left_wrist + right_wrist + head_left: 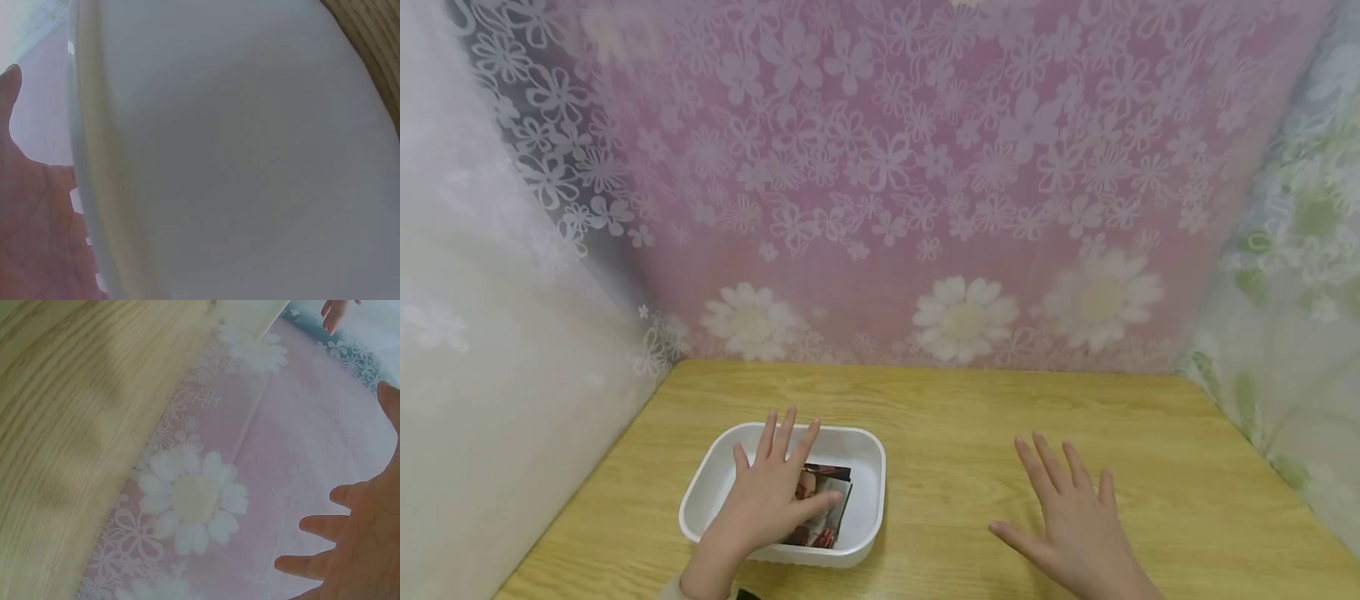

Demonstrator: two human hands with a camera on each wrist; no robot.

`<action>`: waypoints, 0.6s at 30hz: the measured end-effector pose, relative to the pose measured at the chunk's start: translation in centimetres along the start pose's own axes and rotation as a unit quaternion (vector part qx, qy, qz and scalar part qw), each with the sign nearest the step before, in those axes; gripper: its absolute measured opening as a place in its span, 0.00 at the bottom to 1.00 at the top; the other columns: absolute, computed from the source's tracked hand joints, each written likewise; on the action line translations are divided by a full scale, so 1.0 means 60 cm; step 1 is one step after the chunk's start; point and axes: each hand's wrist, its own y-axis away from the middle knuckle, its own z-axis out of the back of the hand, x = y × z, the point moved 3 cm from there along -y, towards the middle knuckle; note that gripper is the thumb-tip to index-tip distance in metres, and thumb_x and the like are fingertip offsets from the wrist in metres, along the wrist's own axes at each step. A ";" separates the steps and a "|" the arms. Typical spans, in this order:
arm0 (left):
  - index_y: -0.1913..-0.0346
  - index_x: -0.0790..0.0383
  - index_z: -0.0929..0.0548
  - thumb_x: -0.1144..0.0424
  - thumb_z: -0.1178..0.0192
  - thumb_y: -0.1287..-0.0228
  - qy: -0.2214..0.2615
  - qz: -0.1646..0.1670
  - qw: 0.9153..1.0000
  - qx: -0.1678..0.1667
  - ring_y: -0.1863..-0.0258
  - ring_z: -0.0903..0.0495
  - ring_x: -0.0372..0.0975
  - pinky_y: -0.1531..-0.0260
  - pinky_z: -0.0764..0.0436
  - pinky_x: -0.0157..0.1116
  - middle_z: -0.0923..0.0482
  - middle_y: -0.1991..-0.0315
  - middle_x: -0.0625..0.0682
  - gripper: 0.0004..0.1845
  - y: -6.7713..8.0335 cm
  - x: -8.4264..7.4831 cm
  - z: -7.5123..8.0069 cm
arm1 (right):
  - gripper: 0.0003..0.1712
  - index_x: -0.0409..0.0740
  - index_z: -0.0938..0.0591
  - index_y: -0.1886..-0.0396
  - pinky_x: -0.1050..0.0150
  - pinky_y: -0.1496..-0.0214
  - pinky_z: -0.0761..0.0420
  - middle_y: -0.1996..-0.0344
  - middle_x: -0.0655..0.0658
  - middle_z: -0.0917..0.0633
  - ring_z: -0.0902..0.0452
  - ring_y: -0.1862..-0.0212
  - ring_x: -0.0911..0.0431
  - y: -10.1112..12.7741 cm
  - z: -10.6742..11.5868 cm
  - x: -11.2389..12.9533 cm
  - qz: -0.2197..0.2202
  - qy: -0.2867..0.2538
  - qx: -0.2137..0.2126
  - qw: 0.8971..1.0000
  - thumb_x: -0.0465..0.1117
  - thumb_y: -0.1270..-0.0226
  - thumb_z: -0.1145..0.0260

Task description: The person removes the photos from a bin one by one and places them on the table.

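My left hand (775, 496) lies spread, fingers straight, over the photo cards (822, 508) inside the white tray (865, 454) near the table's left; my right hand (1071, 521) hovers spread over bare table (970, 417). I judge that pinching a card comes next. The left wrist view shows only tray wall, no cards.

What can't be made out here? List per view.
- Head view: the left hand covers most of the dark printed item in the white tub; its picture is too small to read, and contact is unclear.
- Left wrist view: the tub wall fills the frame; contents hidden.
- Right wrist view: the right hand is cut by the edge.
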 end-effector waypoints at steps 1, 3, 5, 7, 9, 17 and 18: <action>0.31 0.48 0.50 0.27 0.57 0.52 0.001 -0.001 1.000 -0.003 0.34 0.67 0.51 0.53 0.59 0.69 0.62 0.31 0.56 0.47 0.000 0.000 0.001 | 0.53 0.56 0.51 0.31 0.28 0.52 0.54 0.36 0.39 0.41 0.51 0.38 0.34 -0.001 0.000 0.000 0.003 -0.001 -0.007 1.000 0.69 0.54 0.42; 0.31 0.48 0.49 0.27 0.56 0.52 -0.001 -0.001 1.000 -0.007 0.34 0.66 0.51 0.53 0.58 0.68 0.61 0.31 0.56 0.47 -0.001 0.000 0.002 | 0.53 0.56 0.50 0.31 0.28 0.51 0.53 0.36 0.39 0.40 0.50 0.38 0.35 -0.002 0.001 0.001 0.012 -0.006 -0.023 1.000 0.68 0.53 0.40; 0.32 0.48 0.48 0.29 0.55 0.51 -0.001 -0.002 1.000 -0.012 0.34 0.65 0.50 0.52 0.57 0.68 0.59 0.31 0.56 0.46 -0.001 0.000 0.004 | 0.51 0.56 0.48 0.31 0.30 0.50 0.52 0.37 0.39 0.39 0.49 0.39 0.36 -0.003 0.001 0.002 0.021 -0.009 -0.040 0.999 0.66 0.52 0.39; 0.32 0.50 0.46 0.31 0.53 0.49 -0.001 -0.003 1.000 -0.019 0.34 0.61 0.51 0.52 0.55 0.67 0.57 0.32 0.57 0.44 -0.001 0.000 0.006 | 0.49 0.54 0.45 0.32 0.31 0.50 0.50 0.38 0.39 0.38 0.47 0.40 0.37 -0.004 0.001 0.003 0.031 -0.013 -0.056 0.998 0.64 0.52 0.38; 0.33 0.51 0.43 0.34 0.51 0.47 -0.001 -0.004 1.000 -0.030 0.34 0.56 0.51 0.51 0.52 0.66 0.54 0.32 0.58 0.41 -0.001 0.000 0.008 | 0.47 0.50 0.40 0.34 0.32 0.50 0.47 0.40 0.38 0.35 0.44 0.41 0.37 -0.006 0.002 0.004 0.041 -0.015 -0.073 0.996 0.63 0.52 0.37; 0.46 0.59 0.25 0.45 0.43 0.45 0.025 -0.020 0.995 -0.091 0.53 0.27 0.45 0.56 0.29 0.46 0.28 0.48 0.54 0.28 0.002 -0.002 0.014 | 0.29 0.37 0.21 0.58 0.44 0.59 0.31 0.59 0.39 0.21 0.26 0.58 0.44 -0.007 0.008 0.008 0.107 -0.042 -0.181 0.977 0.51 0.57 0.30; 0.48 0.59 0.24 0.46 0.42 0.46 0.028 -0.021 0.995 -0.097 0.58 0.24 0.43 0.61 0.26 0.42 0.26 0.51 0.52 0.26 0.003 -0.002 0.014 | 0.27 0.37 0.20 0.60 0.45 0.60 0.29 0.61 0.40 0.20 0.25 0.59 0.45 -0.007 0.009 0.009 0.112 -0.045 -0.188 0.975 0.51 0.57 0.30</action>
